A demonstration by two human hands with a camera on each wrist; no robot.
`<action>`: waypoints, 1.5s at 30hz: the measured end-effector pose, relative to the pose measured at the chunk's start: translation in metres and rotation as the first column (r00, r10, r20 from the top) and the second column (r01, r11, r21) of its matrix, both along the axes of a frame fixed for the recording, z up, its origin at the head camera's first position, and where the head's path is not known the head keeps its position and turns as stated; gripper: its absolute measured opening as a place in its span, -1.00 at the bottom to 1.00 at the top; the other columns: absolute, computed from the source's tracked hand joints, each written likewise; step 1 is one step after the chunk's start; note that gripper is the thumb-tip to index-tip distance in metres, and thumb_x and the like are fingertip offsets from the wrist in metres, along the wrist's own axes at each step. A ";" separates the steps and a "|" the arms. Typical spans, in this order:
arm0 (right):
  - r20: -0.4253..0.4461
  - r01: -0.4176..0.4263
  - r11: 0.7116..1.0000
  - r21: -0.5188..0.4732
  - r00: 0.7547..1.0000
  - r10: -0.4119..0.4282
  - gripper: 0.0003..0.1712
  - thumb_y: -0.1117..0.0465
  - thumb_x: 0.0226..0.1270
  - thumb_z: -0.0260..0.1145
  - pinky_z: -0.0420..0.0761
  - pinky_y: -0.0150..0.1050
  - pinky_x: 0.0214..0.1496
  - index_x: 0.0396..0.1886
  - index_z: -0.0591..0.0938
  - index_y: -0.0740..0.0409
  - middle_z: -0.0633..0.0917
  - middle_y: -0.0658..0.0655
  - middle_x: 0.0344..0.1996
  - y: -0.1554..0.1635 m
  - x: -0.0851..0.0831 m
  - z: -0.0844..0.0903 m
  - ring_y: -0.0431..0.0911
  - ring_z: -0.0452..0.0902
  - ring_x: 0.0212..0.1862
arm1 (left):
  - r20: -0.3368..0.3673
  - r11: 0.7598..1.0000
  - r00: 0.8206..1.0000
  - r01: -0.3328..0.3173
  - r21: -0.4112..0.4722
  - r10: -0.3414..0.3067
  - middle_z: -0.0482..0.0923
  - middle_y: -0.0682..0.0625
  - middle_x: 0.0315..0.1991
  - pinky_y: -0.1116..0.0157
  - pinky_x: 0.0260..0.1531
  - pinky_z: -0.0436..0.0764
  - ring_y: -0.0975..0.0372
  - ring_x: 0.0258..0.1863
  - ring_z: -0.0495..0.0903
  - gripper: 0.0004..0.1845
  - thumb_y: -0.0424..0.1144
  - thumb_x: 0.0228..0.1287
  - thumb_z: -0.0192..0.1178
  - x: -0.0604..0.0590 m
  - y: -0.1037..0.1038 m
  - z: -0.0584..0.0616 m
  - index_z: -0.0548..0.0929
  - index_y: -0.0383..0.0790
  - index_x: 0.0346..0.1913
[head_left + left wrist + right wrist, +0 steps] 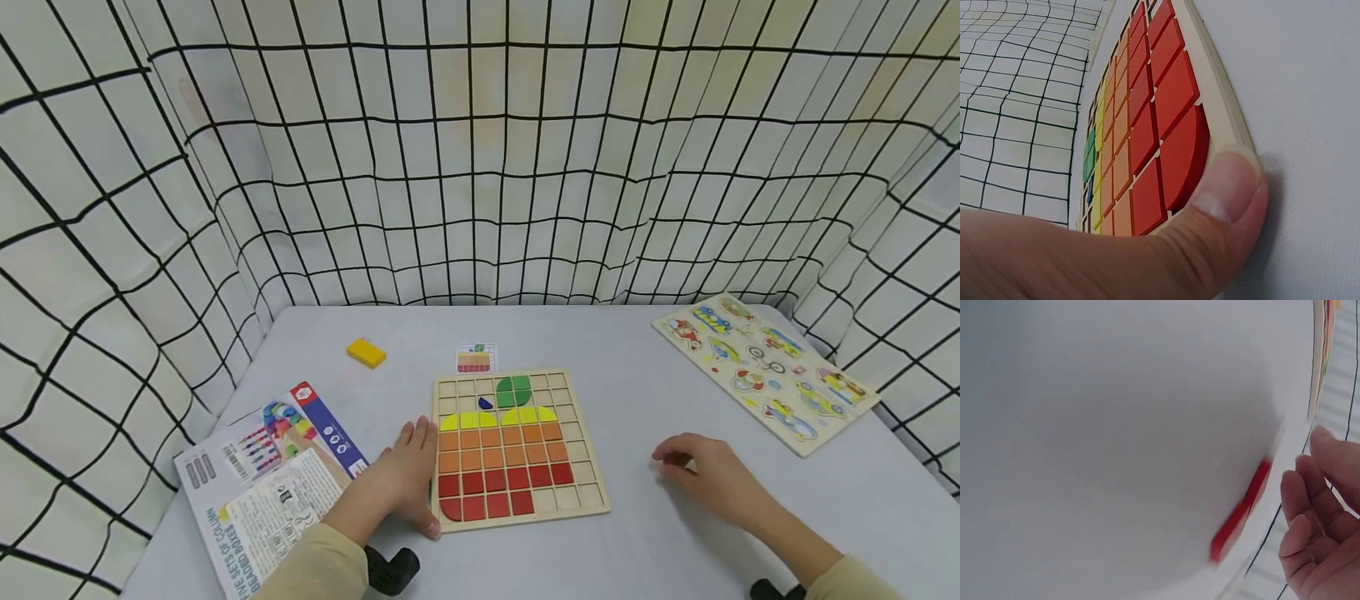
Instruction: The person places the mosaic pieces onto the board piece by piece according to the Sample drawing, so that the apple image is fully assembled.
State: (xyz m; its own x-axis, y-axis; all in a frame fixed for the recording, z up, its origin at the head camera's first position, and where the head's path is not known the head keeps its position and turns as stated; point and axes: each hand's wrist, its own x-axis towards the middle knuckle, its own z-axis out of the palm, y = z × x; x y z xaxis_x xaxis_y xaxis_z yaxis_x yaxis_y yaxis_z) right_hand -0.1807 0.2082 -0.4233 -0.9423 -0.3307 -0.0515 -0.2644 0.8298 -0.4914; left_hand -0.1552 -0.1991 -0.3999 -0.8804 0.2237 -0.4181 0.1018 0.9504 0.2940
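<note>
A wooden grid board (602,496) lies on the table, filled with green, blue, yellow, orange and red pieces; a few cells at its front right and several around the picture are bare. My left hand (405,475) rests along its left side with straight fingers, and the thumb (1229,184) touches the near left corner beside a rounded red piece (1186,162). To the right of the board, my right hand (712,477) hovers low over the table, fingers loosely bent, with nothing seen in them. Two red pieces (1255,484) lie close to that hand in the right wrist view, hidden in the head view.
Behind the board lies a small picture card (476,358). A yellow block (366,352) sits at the back left. On the left is a printed box (217,492); a wooden puzzle board (720,333) with vehicle pictures lies at the right. Black netting (506,175) surrounds the table.
</note>
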 end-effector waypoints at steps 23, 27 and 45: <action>0.113 0.155 0.986 0.062 0.980 -0.162 -0.74 0.23 0.13 0.56 0.57 -0.44 -0.26 -0.22 0.67 0.11 0.70 -0.05 -0.34 0.073 0.008 -0.006 -0.16 0.56 -0.24 | 0.005 1.000 1.000 -0.004 0.003 0.004 -0.03 -0.43 0.61 -0.32 0.42 0.26 -0.30 0.61 -0.08 0.37 -0.08 -0.28 0.70 0.001 0.001 0.001 0.08 -0.53 0.55; 0.167 0.166 0.986 0.000 0.972 -0.164 -0.78 0.27 0.19 0.53 0.61 -0.44 -0.29 -0.20 0.67 0.15 0.71 -0.01 -0.34 0.074 0.006 0.001 -0.18 0.58 -0.29 | 0.007 1.000 1.000 -0.001 0.000 0.001 -0.04 -0.42 0.61 -0.31 0.42 0.26 -0.31 0.61 -0.08 0.37 -0.08 -0.29 0.70 0.001 0.001 0.001 0.08 -0.53 0.56; 0.334 0.096 0.921 -0.377 0.942 0.039 -0.70 0.18 0.28 0.50 0.66 -0.32 -0.20 -0.08 0.69 0.23 0.71 0.11 -0.22 -0.031 -0.013 0.014 -0.06 0.66 -0.18 | 0.002 1.000 1.000 0.007 -0.005 -0.007 -0.04 -0.41 0.62 -0.31 0.43 0.26 -0.29 0.62 -0.09 0.37 -0.06 -0.27 0.70 0.001 0.000 0.001 0.07 -0.52 0.56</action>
State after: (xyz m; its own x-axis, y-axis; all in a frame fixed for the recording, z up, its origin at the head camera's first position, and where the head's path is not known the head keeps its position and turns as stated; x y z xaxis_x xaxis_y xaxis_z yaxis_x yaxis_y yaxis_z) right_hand -0.1934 0.1770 -0.4092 -0.9024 -0.3613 -0.2350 -0.0109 0.5643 -0.8255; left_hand -0.1544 -0.1992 -0.3993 -0.8780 0.2280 -0.4208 0.1084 0.9511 0.2891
